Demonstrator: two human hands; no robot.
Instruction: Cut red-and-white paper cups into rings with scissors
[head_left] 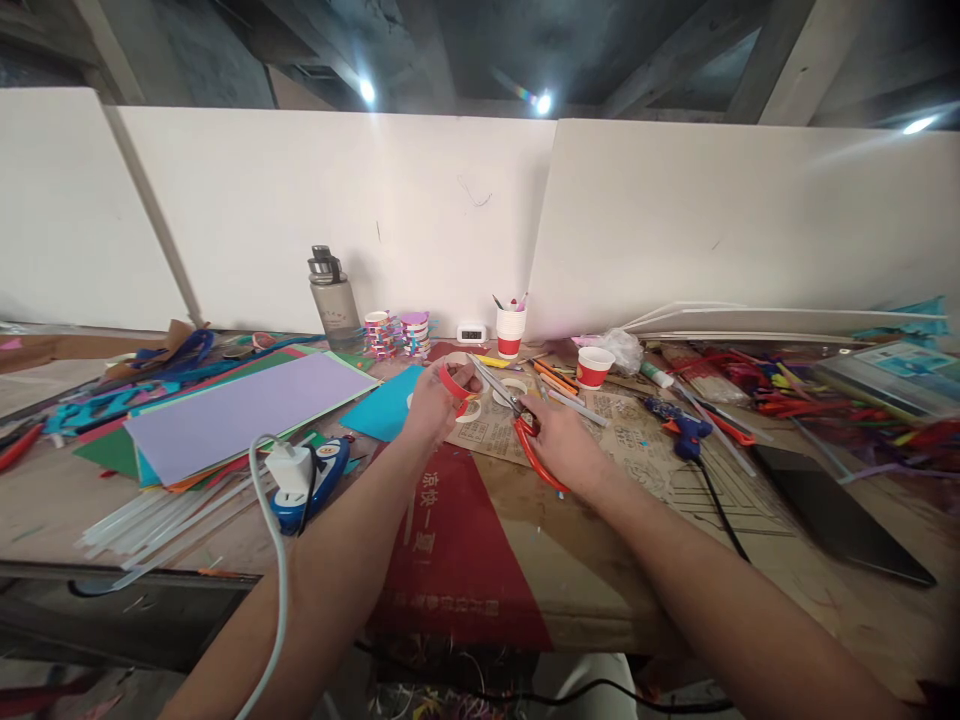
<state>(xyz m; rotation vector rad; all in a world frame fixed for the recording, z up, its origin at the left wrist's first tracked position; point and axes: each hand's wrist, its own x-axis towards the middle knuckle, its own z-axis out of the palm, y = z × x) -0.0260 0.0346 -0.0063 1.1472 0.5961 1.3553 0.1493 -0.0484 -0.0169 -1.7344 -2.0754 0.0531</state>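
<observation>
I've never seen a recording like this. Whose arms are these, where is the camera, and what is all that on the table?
No machine here: these are a person's two bare arms, filmed by a camera worn on their head, looking forward and down. That is why the arms come in from the bottom edge.

The left hand holds a small red paper cup. The right hand holds orange-handled scissors, with the blades pointing at the cup.

The work table is crowded. On the left lie sheets of coloured paper, clear glue sticks and a white plug. On the right lies a blue glue gun. At the back stand a grey water bottle, a stack of paper cups and another red cup, in front of white boards.
</observation>
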